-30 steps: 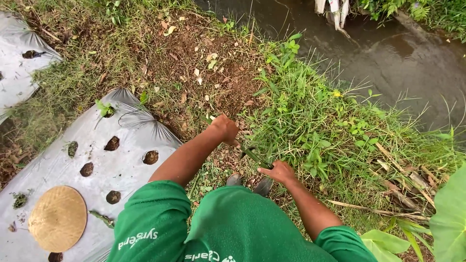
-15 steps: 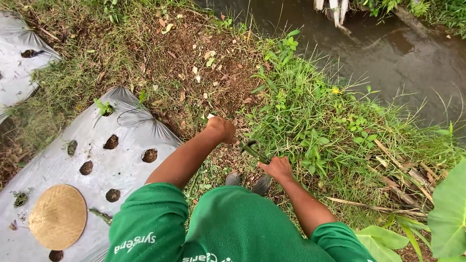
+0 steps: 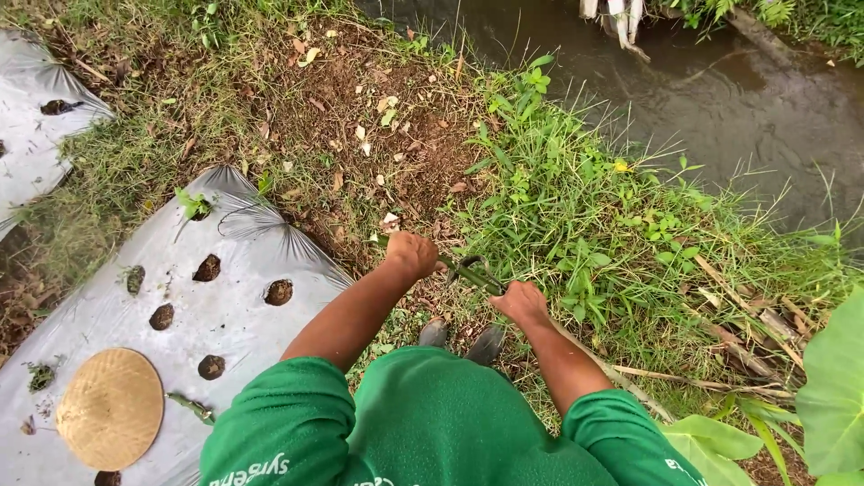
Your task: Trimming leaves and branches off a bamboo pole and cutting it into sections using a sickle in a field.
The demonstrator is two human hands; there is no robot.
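Left hand (image 3: 412,255): my fist was clenched tight around one grip of the garden shears (image 3: 472,272).
Right hand (image 3: 520,301): clamped on the other grip.
Shears: low over bare soil, at the edge of the grass clump (image 3: 585,225).
Doing it well: I judged blades should stay low, clear of my boots (image 3: 463,337).
Containers: none; only a woven hat (image 3: 110,409) on the plastic mulch sheet (image 3: 108,315).

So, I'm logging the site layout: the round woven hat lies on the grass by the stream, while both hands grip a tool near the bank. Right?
Not quite. In the head view the woven hat lies on the silver plastic sheet, away from the stream. The left hand and right hand do grip a tool by the grass.
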